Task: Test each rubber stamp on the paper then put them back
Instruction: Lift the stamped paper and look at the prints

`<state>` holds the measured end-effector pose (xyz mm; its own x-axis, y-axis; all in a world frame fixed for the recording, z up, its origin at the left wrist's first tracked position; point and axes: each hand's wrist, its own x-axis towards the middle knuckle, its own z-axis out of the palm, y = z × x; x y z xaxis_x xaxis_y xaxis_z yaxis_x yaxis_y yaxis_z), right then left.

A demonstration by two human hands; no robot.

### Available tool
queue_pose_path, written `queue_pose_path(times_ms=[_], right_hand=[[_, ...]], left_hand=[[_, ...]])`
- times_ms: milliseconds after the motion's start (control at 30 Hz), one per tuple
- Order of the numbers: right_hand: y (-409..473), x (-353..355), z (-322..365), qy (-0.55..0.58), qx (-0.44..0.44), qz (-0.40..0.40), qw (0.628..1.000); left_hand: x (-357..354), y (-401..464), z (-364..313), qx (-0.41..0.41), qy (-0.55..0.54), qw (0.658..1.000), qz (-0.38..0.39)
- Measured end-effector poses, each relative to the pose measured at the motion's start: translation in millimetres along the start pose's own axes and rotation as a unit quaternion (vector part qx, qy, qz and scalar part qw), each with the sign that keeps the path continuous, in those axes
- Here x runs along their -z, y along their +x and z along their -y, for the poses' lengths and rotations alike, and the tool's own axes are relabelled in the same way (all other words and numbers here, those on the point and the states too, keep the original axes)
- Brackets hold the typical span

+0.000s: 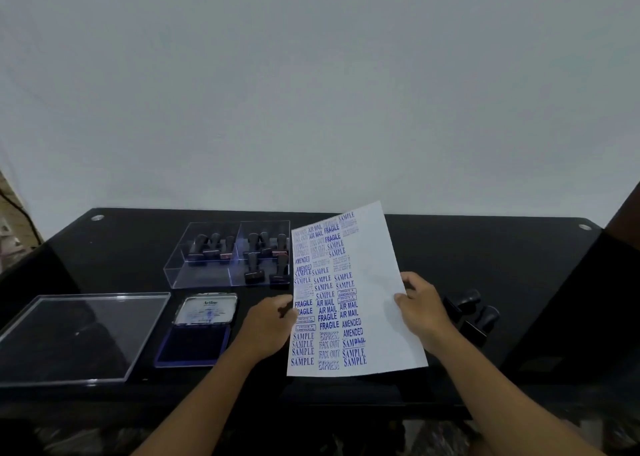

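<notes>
Both hands, left hand (268,320) and right hand (420,305), pinch the paper (374,282) by its side edges, raised over the table (450,247), likely repositioning it; next: lay flat, ink one of two stamps (476,312) at right.

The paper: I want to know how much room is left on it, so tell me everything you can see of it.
The paper is one white sheet, held up off the black table and tilted. The left hand pinches its left edge, and the right hand grips its right edge. Blue stamp prints fill its left and middle in rough columns: SAMPLE, FRAGILE, AIR MAIL, AMENDED, EXPRESS, FAX OUT. The right strip is blank. It looks flat and uncreased.
</notes>
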<state>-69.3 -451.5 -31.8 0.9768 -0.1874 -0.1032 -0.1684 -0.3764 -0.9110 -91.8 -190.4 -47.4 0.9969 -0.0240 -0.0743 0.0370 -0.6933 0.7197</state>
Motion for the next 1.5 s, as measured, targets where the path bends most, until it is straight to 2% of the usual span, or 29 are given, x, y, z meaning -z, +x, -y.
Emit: queue_pose_path(times_ms=[67,200,367,800,1500], right_hand=[[-5.8,5.4,0.8,0.034,0.032,-0.006,0.999],[-15.2,15.9,11.1,0.082,0.076,-0.026,0.993],[-20.6,30.2,28.1,0.117,0.100,-0.053,0.987],[-25.3,37.1,92.1,0.171,0.182,-0.081,0.965],[-23.4,35.4,96.2,0.178,0.170,-0.090,0.965]], left_hand=[[-0.6,-0.8,-10.0,0.053,-0.119,0.991,-0.023],[-1.7,-0.4,-31.0,0.119,-0.327,0.938,-0.006],[8.8,-2.6,-61.8,0.085,-0.426,0.899,-0.057],[70.9,-9.2,-92.6,-0.015,-0.448,0.888,-0.101],[78.9,-9.8,-94.0,-0.032,-0.444,0.886,-0.133]])
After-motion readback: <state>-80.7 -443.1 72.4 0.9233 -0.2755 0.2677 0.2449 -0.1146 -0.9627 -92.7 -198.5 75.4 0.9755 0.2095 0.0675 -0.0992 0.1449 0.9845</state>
